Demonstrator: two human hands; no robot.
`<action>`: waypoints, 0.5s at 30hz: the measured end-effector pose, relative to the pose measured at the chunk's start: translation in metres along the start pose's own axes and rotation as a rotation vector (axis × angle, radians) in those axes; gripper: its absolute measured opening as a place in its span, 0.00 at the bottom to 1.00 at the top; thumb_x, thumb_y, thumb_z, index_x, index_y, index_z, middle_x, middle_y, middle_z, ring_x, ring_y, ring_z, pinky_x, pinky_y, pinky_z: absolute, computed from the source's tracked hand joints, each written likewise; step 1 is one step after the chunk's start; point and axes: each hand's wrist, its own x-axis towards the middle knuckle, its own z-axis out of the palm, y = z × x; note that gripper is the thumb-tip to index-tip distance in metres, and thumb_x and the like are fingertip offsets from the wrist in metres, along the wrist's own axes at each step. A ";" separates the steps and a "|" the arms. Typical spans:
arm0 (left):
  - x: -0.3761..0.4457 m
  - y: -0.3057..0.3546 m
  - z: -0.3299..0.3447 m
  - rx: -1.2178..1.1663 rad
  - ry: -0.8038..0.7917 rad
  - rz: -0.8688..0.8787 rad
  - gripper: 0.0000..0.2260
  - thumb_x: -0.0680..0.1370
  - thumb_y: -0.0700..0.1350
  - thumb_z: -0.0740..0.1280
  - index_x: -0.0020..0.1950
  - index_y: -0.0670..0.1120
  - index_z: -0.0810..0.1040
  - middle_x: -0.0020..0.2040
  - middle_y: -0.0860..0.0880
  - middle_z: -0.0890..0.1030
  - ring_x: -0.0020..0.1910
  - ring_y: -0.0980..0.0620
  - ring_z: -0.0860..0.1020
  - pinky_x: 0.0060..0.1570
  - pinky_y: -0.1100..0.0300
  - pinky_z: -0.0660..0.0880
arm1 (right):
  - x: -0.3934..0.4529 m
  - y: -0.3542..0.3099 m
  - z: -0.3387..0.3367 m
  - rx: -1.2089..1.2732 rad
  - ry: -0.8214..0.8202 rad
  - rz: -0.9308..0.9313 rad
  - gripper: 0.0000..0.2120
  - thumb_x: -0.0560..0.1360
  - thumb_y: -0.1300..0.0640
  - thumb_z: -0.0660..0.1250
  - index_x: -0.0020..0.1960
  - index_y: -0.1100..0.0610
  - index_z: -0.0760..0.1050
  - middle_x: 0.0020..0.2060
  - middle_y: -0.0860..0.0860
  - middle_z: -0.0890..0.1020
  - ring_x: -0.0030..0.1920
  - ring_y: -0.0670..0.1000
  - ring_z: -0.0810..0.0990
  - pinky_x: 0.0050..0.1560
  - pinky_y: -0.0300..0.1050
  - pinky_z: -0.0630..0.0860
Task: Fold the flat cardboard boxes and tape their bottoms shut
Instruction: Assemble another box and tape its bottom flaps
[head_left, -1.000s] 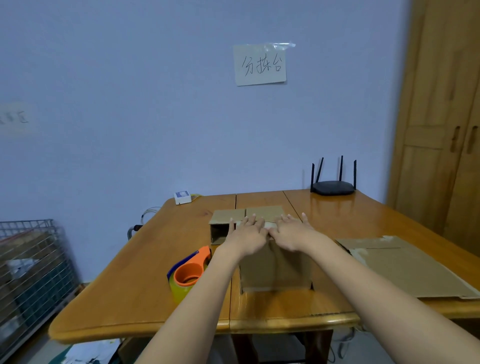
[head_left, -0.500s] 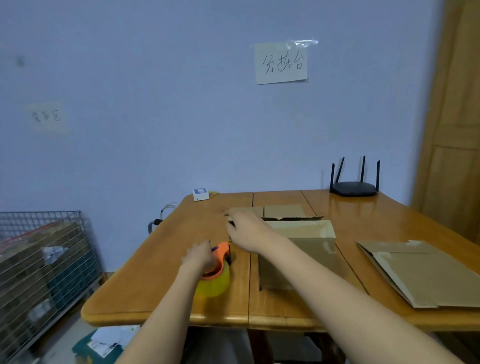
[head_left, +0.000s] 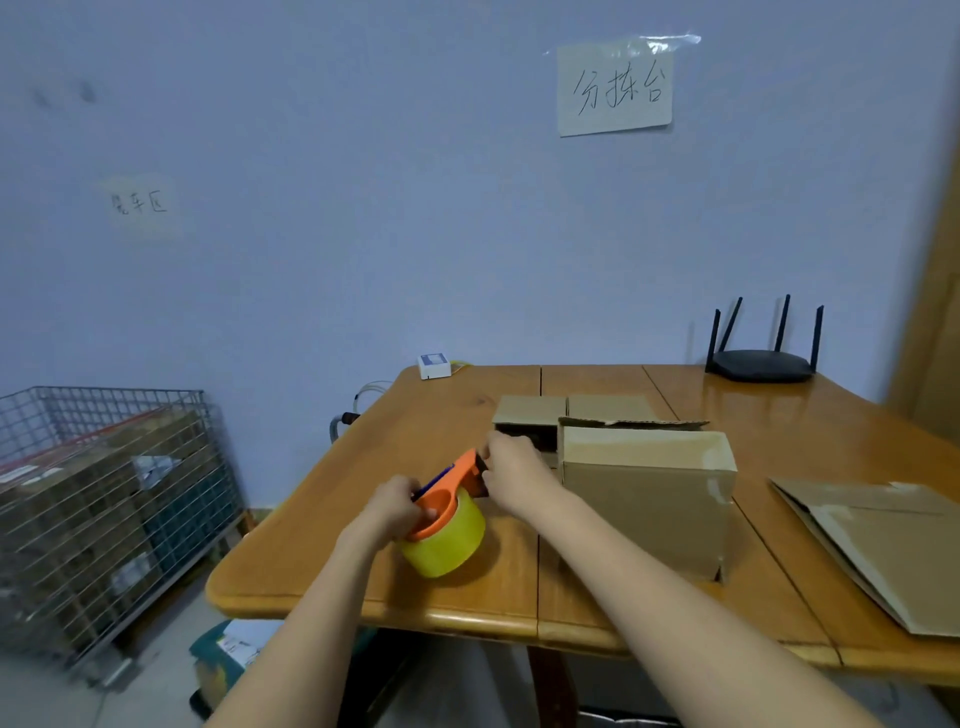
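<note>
A folded-up cardboard box (head_left: 647, 499) stands on the wooden table (head_left: 441, 415), its closed flaps facing up. To its left is a tape dispenser (head_left: 447, 519) with an orange frame and a yellow roll. My left hand (head_left: 397, 512) grips the orange frame from the left. My right hand (head_left: 511, 475) pinches the dispenser's front end, just left of the box. A smaller box (head_left: 527, 421) lies behind my right hand with its opening toward me. Flat cardboard (head_left: 883, 545) lies at the table's right.
A black router (head_left: 761, 356) sits at the table's back right, a small white box (head_left: 434, 365) at the back left corner. A wire cage (head_left: 104, 499) full of parcels stands on the floor to the left. Wooden doors (head_left: 935, 312) rise on the right.
Both hands left the box top. My left hand took hold of the tape dispenser and lifted it slightly; my right hand came over to its front end. The view shifted left.
</note>
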 end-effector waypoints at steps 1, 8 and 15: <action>-0.002 -0.004 -0.006 -0.033 -0.014 0.015 0.10 0.76 0.47 0.71 0.55 0.46 0.79 0.51 0.46 0.82 0.50 0.47 0.81 0.50 0.52 0.80 | 0.002 -0.001 -0.002 -0.004 0.018 -0.004 0.10 0.77 0.62 0.67 0.57 0.60 0.73 0.55 0.60 0.79 0.54 0.61 0.79 0.52 0.52 0.78; -0.019 -0.012 -0.038 -0.117 -0.139 0.192 0.08 0.77 0.42 0.66 0.52 0.51 0.82 0.46 0.51 0.85 0.47 0.50 0.84 0.45 0.55 0.81 | 0.008 -0.012 -0.019 -0.025 0.031 -0.015 0.25 0.70 0.52 0.78 0.60 0.60 0.71 0.54 0.57 0.79 0.55 0.59 0.79 0.49 0.50 0.76; -0.029 -0.010 -0.049 -0.184 -0.234 0.286 0.07 0.80 0.44 0.67 0.57 0.50 0.81 0.50 0.51 0.86 0.50 0.51 0.84 0.49 0.55 0.82 | 0.008 -0.006 -0.034 0.011 0.082 -0.009 0.20 0.67 0.49 0.80 0.50 0.57 0.75 0.46 0.52 0.80 0.47 0.55 0.79 0.43 0.49 0.77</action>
